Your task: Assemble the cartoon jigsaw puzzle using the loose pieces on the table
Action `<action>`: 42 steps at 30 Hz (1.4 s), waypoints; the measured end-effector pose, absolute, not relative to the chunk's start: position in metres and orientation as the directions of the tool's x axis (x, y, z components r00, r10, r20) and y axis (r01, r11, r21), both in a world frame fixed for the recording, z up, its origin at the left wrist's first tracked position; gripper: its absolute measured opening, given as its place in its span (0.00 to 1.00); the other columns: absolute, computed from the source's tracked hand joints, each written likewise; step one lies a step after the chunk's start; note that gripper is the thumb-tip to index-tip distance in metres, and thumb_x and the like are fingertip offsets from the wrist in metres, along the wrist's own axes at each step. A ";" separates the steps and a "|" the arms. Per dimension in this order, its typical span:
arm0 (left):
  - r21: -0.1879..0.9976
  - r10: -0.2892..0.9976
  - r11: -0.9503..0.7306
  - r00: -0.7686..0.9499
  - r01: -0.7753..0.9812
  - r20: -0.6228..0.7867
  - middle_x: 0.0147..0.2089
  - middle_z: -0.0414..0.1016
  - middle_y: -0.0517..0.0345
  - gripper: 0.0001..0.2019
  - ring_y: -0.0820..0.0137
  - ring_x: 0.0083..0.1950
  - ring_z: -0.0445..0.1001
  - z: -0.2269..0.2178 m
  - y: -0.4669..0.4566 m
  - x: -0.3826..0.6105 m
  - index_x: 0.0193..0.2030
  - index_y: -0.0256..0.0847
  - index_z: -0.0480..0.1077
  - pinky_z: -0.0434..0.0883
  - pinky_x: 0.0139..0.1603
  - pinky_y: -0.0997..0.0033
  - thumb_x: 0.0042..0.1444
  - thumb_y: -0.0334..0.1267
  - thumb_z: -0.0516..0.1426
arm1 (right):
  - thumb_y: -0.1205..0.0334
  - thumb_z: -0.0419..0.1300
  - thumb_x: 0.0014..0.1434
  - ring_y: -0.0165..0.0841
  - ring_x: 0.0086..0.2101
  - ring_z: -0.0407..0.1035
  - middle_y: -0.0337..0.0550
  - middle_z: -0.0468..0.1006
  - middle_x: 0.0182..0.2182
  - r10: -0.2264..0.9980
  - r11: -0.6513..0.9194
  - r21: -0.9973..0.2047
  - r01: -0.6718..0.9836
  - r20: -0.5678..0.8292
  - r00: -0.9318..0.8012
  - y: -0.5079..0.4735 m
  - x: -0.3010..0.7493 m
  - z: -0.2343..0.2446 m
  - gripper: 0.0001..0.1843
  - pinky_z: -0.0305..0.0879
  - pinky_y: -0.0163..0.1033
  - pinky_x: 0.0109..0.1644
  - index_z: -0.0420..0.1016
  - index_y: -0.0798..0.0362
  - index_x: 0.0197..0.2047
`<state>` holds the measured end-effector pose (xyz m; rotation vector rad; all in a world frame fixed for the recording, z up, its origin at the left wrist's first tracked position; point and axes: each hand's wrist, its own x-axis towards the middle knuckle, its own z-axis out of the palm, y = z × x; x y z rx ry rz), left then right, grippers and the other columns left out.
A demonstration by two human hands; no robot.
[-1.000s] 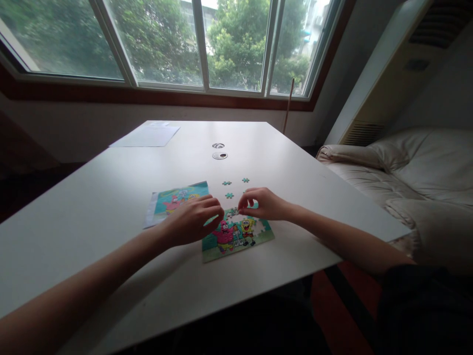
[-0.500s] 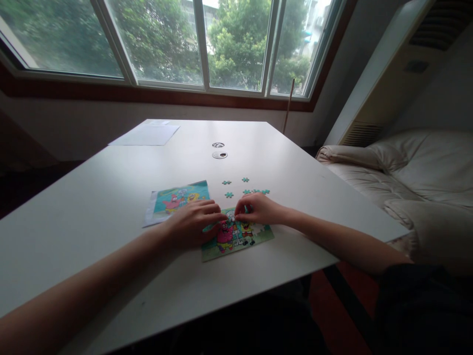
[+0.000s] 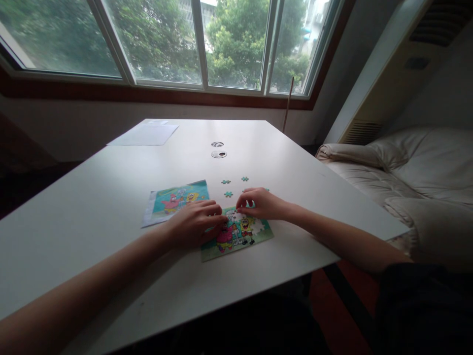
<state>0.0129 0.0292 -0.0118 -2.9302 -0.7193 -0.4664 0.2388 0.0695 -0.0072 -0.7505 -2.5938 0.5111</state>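
Note:
A partly assembled jigsaw puzzle (image 3: 240, 236) with bright cartoon figures lies flat near the table's front edge. Pale gaps show at its top middle and right side. My left hand (image 3: 197, 220) rests over its left part, fingers bent, with thumb and forefinger closed against the puzzle. Above the puzzle's upper edge, my right hand (image 3: 262, 203) is closed in a pinch at what seems to be a puzzle piece, mostly hidden by the fingertips. Beyond the hands lie several loose teal pieces (image 3: 228, 194), some partly covered by my right hand.
A picture sheet (image 3: 166, 199) with the same cartoon figures lies left of the puzzle. Farther back on the white table (image 3: 288, 167) are two round inserts (image 3: 219, 154) and white papers (image 3: 144, 134). A pale leather sofa (image 3: 354, 172) stands to the right, windows behind.
My right hand has lifted slightly up and away from the puzzle's middle, uncovering a gap and the yellow figure. My left hand has stayed nearly still on the puzzle.

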 end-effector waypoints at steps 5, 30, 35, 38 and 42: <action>-0.037 0.444 -0.883 0.859 0.468 0.256 0.33 0.69 0.52 0.12 0.69 0.36 0.67 -0.012 0.028 0.015 0.41 0.40 0.70 0.65 0.37 0.69 0.59 0.35 0.46 | 0.64 0.55 0.53 0.25 0.26 0.62 0.42 0.71 0.28 0.670 0.741 -0.366 0.563 0.356 -0.651 0.097 0.265 0.005 0.08 0.58 0.32 0.32 0.73 0.57 0.32; -0.049 0.441 -0.878 0.846 0.476 0.300 0.32 0.68 0.54 0.11 0.70 0.34 0.66 -0.014 0.026 0.018 0.37 0.39 0.69 0.64 0.34 0.70 0.58 0.34 0.46 | 0.62 0.57 0.50 0.25 0.27 0.63 0.41 0.73 0.27 0.727 0.666 -0.366 0.650 0.123 -0.675 0.123 0.286 -0.003 0.08 0.57 0.30 0.31 0.75 0.56 0.32; -0.055 0.432 -0.881 0.846 0.470 0.313 0.31 0.68 0.54 0.11 0.70 0.33 0.66 -0.013 0.026 0.020 0.36 0.39 0.69 0.63 0.33 0.70 0.58 0.34 0.46 | 0.58 0.57 0.51 0.25 0.25 0.62 0.41 0.72 0.28 0.757 0.636 -0.384 0.669 0.147 -0.636 0.124 0.283 -0.009 0.11 0.57 0.31 0.31 0.75 0.56 0.34; -0.061 0.436 -0.878 0.846 0.475 0.308 0.31 0.68 0.54 0.11 0.70 0.33 0.66 -0.012 0.025 0.021 0.37 0.39 0.69 0.63 0.33 0.70 0.58 0.34 0.46 | 0.58 0.58 0.49 0.25 0.27 0.62 0.42 0.72 0.29 0.755 0.643 -0.391 0.659 0.179 -0.630 0.122 0.279 -0.012 0.11 0.57 0.31 0.31 0.74 0.55 0.34; -0.052 0.441 -0.877 0.844 0.477 0.305 0.32 0.68 0.53 0.11 0.70 0.34 0.66 -0.013 0.025 0.020 0.37 0.39 0.69 0.63 0.33 0.71 0.59 0.34 0.46 | 0.63 0.58 0.49 0.26 0.28 0.63 0.41 0.72 0.29 0.784 0.593 -0.408 0.694 0.096 -0.613 0.122 0.277 -0.010 0.08 0.57 0.31 0.32 0.74 0.55 0.33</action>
